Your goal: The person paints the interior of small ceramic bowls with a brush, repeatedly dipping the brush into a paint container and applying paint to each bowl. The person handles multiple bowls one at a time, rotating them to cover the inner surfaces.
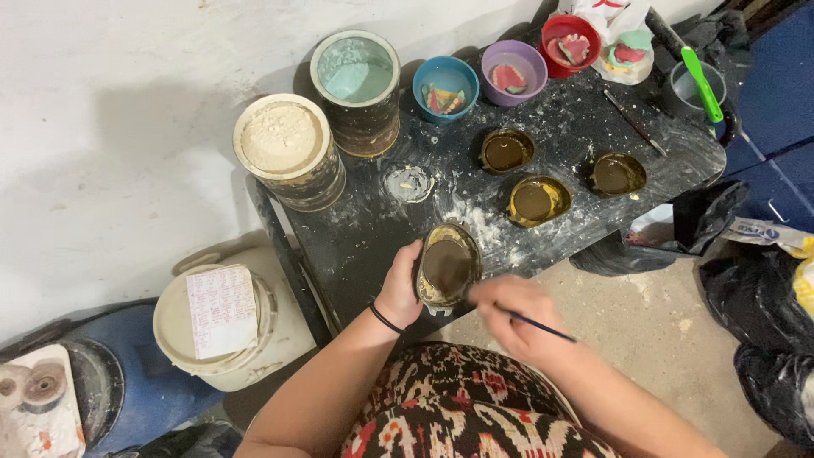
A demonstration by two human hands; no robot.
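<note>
My left hand (400,287) grips the side of a small round yellowish mould (448,266) with a brown, wet-looking inside, held tilted at the near edge of a black, powder-dusted table (373,229). My right hand (519,315) is blurred by motion and holds a thin dark brush (543,326) just right of the mould. Three similar brown-filled moulds (507,151) (538,200) (618,174) rest further back on the table.
Two large tins of powder stand at the back left, one beige (284,140), one pale green (356,72). Blue (446,85), purple (514,71) and red (570,44) bowls hold coloured pieces. A grey cup with a green tool (700,85), a white lidded bucket (222,321), black bags (763,314).
</note>
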